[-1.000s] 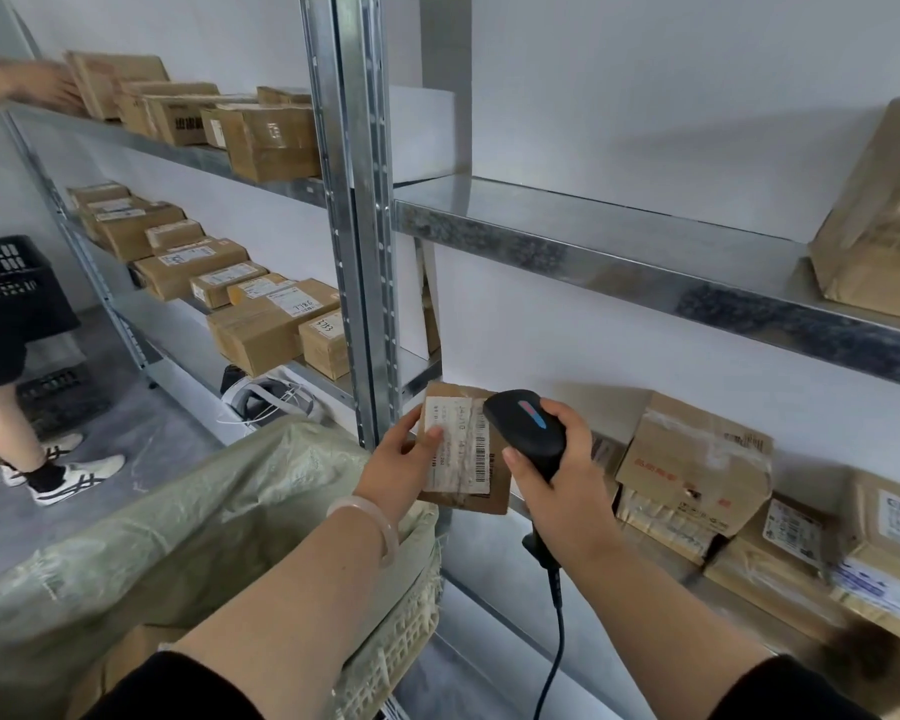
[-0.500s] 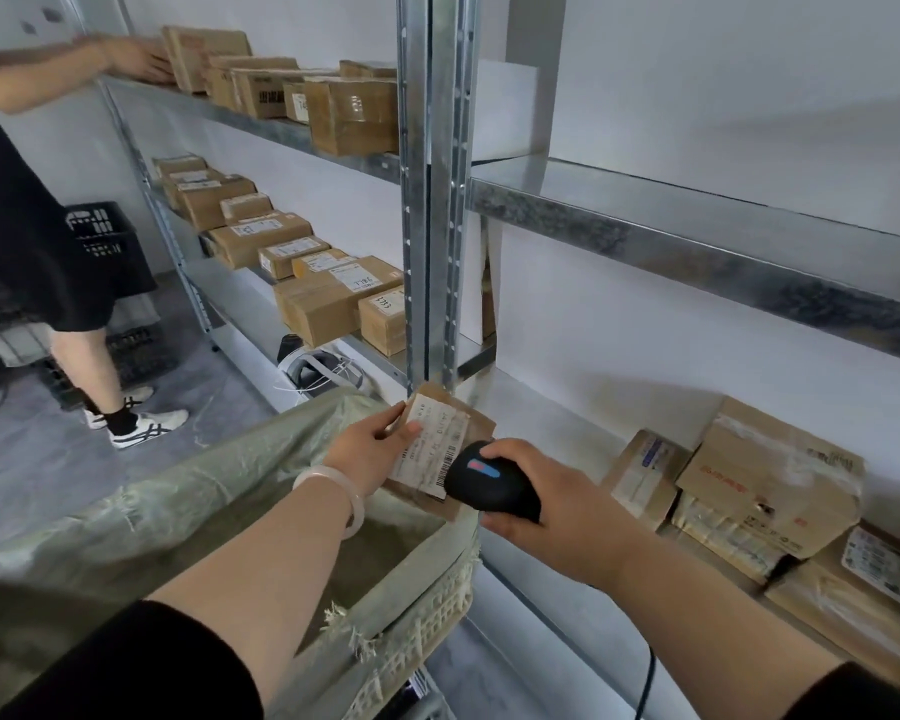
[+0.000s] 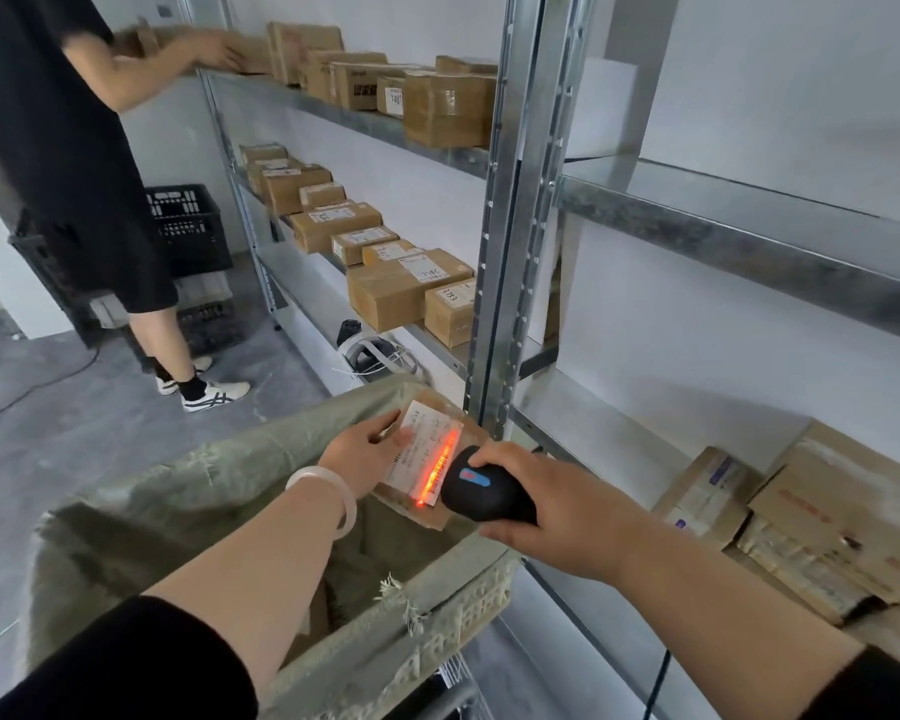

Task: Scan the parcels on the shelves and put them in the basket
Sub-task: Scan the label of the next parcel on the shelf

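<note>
Holding parcel (image 3: pixel 427 444) in left hand (image 3: pixel 365 449) over basket (image 3: pixel 479 600) rim, gripping scanner (image 3: pixel 489 491) in right hand (image 3: pixel 557 517); hemmed by shelf post (image 3: pixel 510 226) at twelve o'clock, with open floor (image 3: pixel 74 423) at ten.

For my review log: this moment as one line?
step: scanning | left hand: holds parcel over basket | right hand: grips scanner, red beam on label | drop: not yet

parcel (image 3: pixel 432 433): above the basket (image 3: pixel 481 597), just left of the scanner (image 3: pixel 481 491)
basket: before the shelves (image 3: pixel 510 252)
stacked parcels (image 3: pixel 827 522): lower shelf, right
basket contents: possibly one box
</note>
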The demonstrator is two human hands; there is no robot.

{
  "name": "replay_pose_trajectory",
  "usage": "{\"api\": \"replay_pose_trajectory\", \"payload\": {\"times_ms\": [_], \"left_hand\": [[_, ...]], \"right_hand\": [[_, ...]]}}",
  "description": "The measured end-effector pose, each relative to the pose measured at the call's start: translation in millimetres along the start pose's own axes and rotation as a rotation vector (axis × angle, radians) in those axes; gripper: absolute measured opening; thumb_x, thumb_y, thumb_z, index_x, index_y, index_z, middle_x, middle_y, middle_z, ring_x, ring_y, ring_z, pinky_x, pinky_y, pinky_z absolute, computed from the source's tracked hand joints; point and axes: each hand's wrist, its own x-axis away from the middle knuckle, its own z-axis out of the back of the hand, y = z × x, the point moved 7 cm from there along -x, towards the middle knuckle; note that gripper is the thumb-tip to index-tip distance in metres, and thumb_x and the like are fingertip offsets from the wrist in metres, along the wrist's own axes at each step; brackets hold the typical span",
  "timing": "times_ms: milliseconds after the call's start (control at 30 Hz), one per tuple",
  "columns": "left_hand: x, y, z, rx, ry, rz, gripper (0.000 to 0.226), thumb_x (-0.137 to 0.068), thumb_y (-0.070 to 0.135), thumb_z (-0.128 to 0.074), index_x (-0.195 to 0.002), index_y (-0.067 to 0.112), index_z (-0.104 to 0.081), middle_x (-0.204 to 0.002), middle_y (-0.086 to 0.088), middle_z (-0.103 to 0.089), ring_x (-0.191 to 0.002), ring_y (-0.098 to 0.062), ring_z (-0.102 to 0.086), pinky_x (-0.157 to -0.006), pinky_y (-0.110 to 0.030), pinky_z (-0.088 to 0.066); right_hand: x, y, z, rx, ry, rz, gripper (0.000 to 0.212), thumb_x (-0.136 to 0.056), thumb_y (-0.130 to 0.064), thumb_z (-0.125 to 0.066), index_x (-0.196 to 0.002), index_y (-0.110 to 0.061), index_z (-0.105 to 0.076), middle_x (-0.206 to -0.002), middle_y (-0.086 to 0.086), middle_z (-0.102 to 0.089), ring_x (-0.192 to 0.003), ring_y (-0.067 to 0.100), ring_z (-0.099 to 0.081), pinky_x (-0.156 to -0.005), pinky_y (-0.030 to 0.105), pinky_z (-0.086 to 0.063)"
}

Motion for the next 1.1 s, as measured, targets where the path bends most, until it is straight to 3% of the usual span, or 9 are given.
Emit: {"api": "replay_pose_trajectory", "payload": {"times_ms": [167, 367, 467, 567, 633, 767, 900, 1000, 1100], "left_hand": [[3, -26, 13, 0.043, 0.03, 0.053, 0.045, -0.099, 0.048, -0.049, -0.143, 0.04, -0.045, -0.099, 0.007, -0.068, -0.087, -0.017, -0.068, -0.075, -0.03, -0.058], [13, -87, 21, 0.207, 0.162, 0.258, 0.038, -0.103, 0.044, -0.044, -0.139, 0.032, -0.052, -0.092, 0.005, -0.069, -0.07, -0.016, -0.064, -0.047, -0.024, -0.045], [14, -101, 19, 0.269, 0.166, 0.331, 0.045, -0.104, 0.041, -0.042, -0.146, 0.024, -0.043, -0.109, -0.002, -0.066, -0.093, -0.027, -0.065, -0.08, -0.04, -0.056], [9, -100, 12, 0.124, 0.099, 0.327, 0.061, -0.104, 0.043, -0.041, -0.157, 0.019, -0.022, -0.157, -0.011, -0.036, -0.141, -0.035, -0.038, -0.116, -0.042, -0.03], [9, -88, 3, 0.028, 0.064, 0.275, 0.059, -0.104, 0.042, -0.042, -0.156, 0.02, -0.025, -0.161, -0.006, -0.029, -0.146, -0.029, -0.031, -0.114, -0.033, -0.024], [7, -40, -36, 0.03, -0.028, 0.087, 0.049, -0.103, 0.031, -0.048, -0.149, 0.015, -0.04, -0.151, -0.009, -0.045, -0.138, -0.028, -0.042, -0.108, -0.031, -0.034], [7, 26, -92, 0.033, -0.116, -0.097, 0.049, -0.101, 0.032, -0.052, -0.148, 0.019, -0.042, -0.147, -0.006, -0.049, -0.134, -0.025, -0.047, -0.106, -0.032, -0.038], [12, 81, -140, 0.009, -0.2, -0.231, 0.049, -0.1, 0.034, -0.053, -0.147, 0.023, -0.044, -0.146, -0.003, -0.051, -0.134, -0.023, -0.048, -0.107, -0.031, -0.039], [21, 130, -192, 0.02, -0.312, -0.328, 0.049, -0.1, 0.036, -0.053, -0.148, 0.028, -0.042, -0.148, -0.002, -0.048, -0.134, -0.022, -0.048, -0.103, -0.028, -0.038]], "right_hand": [[-2, -4, -8, 0.013, 0.025, -0.019, 0.058, -0.085, -0.056, -0.064, -0.129, -0.054, -0.026, -0.124, -0.017, -0.054, -0.097, 0.002, -0.052, -0.076, 0.017, -0.042], [-1, 4, -29, -0.165, 0.082, -0.124, 0.057, -0.084, -0.051, -0.067, -0.128, -0.052, -0.031, -0.125, -0.015, -0.055, -0.103, 0.006, -0.057, -0.088, 0.03, -0.052], [-1, 6, -38, -0.191, 0.091, -0.142, 0.057, -0.084, -0.05, -0.068, -0.128, -0.052, -0.03, -0.125, -0.016, -0.055, -0.101, 0.005, -0.058, -0.088, 0.027, -0.051], [2, 11, -39, -0.216, 0.136, -0.172, 0.057, -0.085, -0.049, -0.067, -0.128, -0.052, -0.03, -0.122, -0.017, -0.055, -0.099, 0.002, -0.058, -0.086, 0.025, -0.051], [8, 18, -37, -0.245, 0.19, -0.209, 0.058, -0.084, -0.049, -0.068, -0.126, -0.055, -0.029, -0.12, -0.021, -0.055, -0.1, 0.0, -0.058, -0.085, 0.022, -0.05], [29, 37, -27, -0.291, 0.336, -0.291, 0.056, -0.085, -0.045, -0.069, -0.124, -0.055, -0.032, -0.116, -0.026, -0.053, -0.099, -0.005, -0.057, -0.079, 0.009, -0.045], [62, 65, -6, -0.324, 0.513, -0.401, 0.054, -0.086, -0.042, -0.069, -0.124, -0.053, -0.033, -0.12, -0.018, -0.055, -0.097, -0.002, -0.058, -0.076, 0.007, -0.044], [97, 90, 14, -0.322, 0.633, -0.511, 0.053, -0.087, -0.039, -0.069, -0.123, -0.054, -0.034, -0.113, -0.023, -0.053, -0.081, -0.001, -0.057, -0.066, 0.01, -0.047], [137, 112, 34, -0.287, 0.738, -0.596, 0.052, -0.088, -0.036, -0.069, -0.124, -0.053, -0.034, -0.114, -0.027, -0.052, -0.091, -0.004, -0.057, -0.071, 0.008, -0.046]]}}
